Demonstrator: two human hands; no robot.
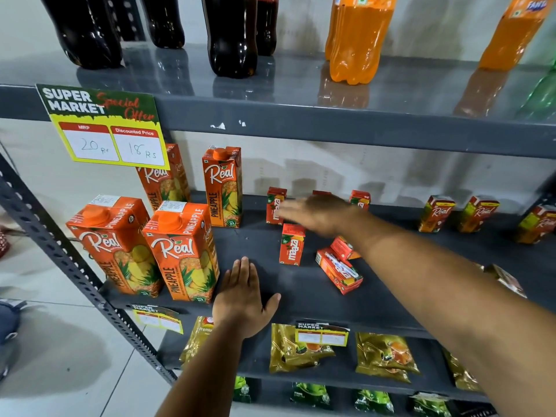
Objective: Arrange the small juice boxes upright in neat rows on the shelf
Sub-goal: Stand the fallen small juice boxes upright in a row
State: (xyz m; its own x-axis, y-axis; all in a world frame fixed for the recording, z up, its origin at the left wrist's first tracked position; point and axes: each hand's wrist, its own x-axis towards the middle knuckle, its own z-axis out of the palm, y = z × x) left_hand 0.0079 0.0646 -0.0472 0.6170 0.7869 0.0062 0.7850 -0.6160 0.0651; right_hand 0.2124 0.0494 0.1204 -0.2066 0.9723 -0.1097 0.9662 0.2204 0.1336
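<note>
Small red mango juice boxes stand on the dark grey shelf (264, 284). One upright box (275, 206) is at the back, another upright box (291, 244) stands nearer the front, and a third (359, 199) shows behind my right arm. Two boxes lie on their sides: a long one (339, 270) and a smaller one (343, 247) just behind it. My right hand (319, 214) reaches over the back row, blurred, fingers spread, holding nothing. My left hand (243, 293) rests flat on the shelf's front, palm down, fingers together.
Tall pineapple juice cartons (180, 251) stand at the shelf's left. Small mixed-fruit boxes (436, 213) line the right side. A price sign (105, 127) hangs from the upper shelf, which carries cola and orange soda bottles (358, 37). Gold pouches (301, 347) fill the shelf below.
</note>
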